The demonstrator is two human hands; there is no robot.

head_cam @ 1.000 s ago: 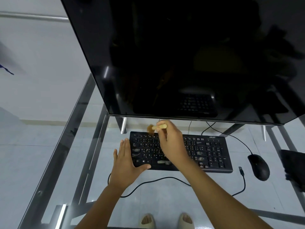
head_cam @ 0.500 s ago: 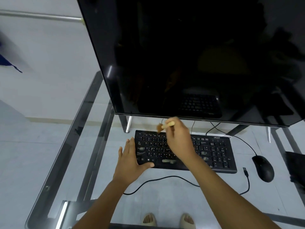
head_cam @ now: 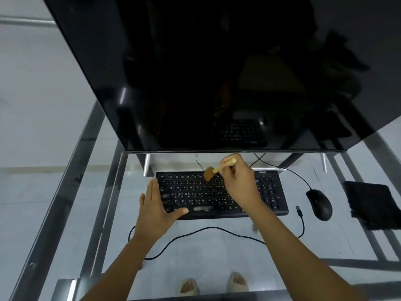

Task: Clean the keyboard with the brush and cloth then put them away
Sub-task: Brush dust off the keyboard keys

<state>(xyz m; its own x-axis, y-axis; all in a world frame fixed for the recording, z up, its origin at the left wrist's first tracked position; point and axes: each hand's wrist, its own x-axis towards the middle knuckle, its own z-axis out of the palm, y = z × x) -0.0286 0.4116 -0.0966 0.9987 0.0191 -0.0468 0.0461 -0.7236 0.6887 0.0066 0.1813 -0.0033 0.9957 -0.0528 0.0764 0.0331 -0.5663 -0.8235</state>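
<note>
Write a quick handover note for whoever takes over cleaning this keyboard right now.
Right hand: gripping the brush, bristles down on the upper key rows near the middle of the keyboard.
Left hand: open, flat, bracing the keyboard's left end.
Cloth: dark, folded, on the glass desk at far right, past the mouse.
Done: brushing is under way; how far it has got cannot be told.
Left: finish brushing, wipe with the cloth, put both away.

The light is soft and a little dim, cool in colour. The dark monitor (head_cam: 217, 72) reflects faint shapes and small bright streaks. My glass table (head_cam: 217, 253) shows weak glare. Straight lines bend near the edges, and the brush (head_cam: 211, 173) bristles look blurred.
</note>
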